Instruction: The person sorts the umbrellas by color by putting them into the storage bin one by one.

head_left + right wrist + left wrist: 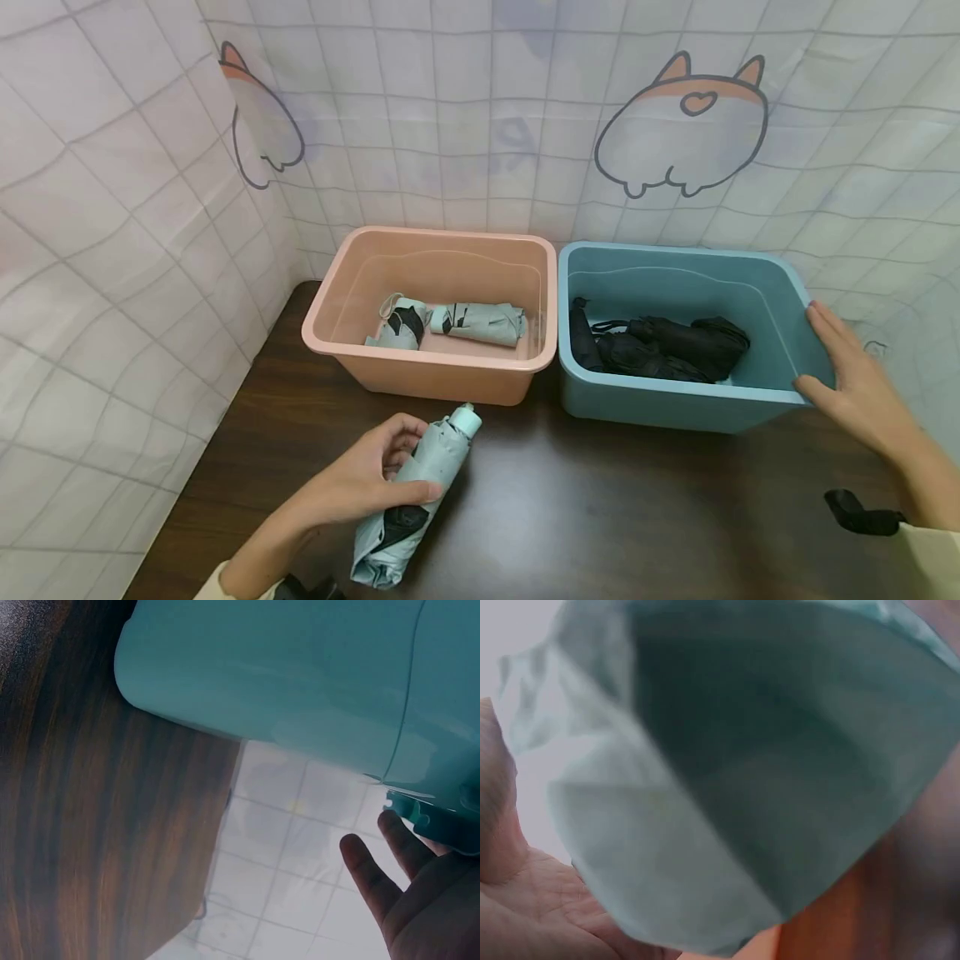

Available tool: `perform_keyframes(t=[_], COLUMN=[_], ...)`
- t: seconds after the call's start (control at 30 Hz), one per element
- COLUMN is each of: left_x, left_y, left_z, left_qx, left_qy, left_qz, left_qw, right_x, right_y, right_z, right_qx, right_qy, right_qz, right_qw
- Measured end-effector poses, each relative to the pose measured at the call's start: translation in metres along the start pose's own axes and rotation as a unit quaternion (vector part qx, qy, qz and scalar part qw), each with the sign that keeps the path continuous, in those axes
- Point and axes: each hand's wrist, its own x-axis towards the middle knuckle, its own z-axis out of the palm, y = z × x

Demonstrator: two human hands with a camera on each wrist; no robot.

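My left hand point(367, 479) grips a folded pale green umbrella point(442, 454), thumb on the near side and fingers curled round the far side. The umbrella tilts, its mint cap pointing up and right, in front of the pink bin point(442, 379). In the left wrist view its fabric point(652, 847) fills most of the picture, beside part of my palm. My right hand point(862, 387) rests at the right rim of the blue bin point(675, 408), thumb at the front corner. In the right wrist view, straight fingers point(367, 870) stick out below that rim.
Two more pale green umbrellas point(480, 323) lie inside the pink bin. Several black folded umbrellas point(686, 346) lie in the blue bin. Both bins stand side by side on a dark wooden table point(600, 517), against a grid-patterned curtain point(450, 108).
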Motion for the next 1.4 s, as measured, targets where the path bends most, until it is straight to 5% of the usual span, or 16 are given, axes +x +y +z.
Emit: perform_keyframes(t=[0.33, 0.5, 0.87, 1.4], left_x=[0.0, 0.012, 0.052, 0.096], left_y=[0.05, 0.072, 0.128, 0.154], left_z=[-0.041, -0.058, -0.076, -0.105], left_qx=[0.012, 0.023, 0.142, 0.268], left_qy=[-0.005, 0.008, 0.027, 0.047], left_qz=[0.044, 0.044, 0.068, 0.071], left_qw=[0.9989, 0.9988, 0.9872, 0.9597], right_x=[0.003, 0.002, 0.002, 0.002], right_y=[0.0, 0.0, 0.001, 0.003], right_z=[0.001, 0.002, 0.002, -0.001], right_qx=[0.017, 0.02, 0.022, 0.004], right_qy=[0.0, 0.007, 0.015, 0.01], right_qz=[0.011, -0.004, -0.011, 0.003], right_qw=[1.0, 1.0, 1.0, 1.0])
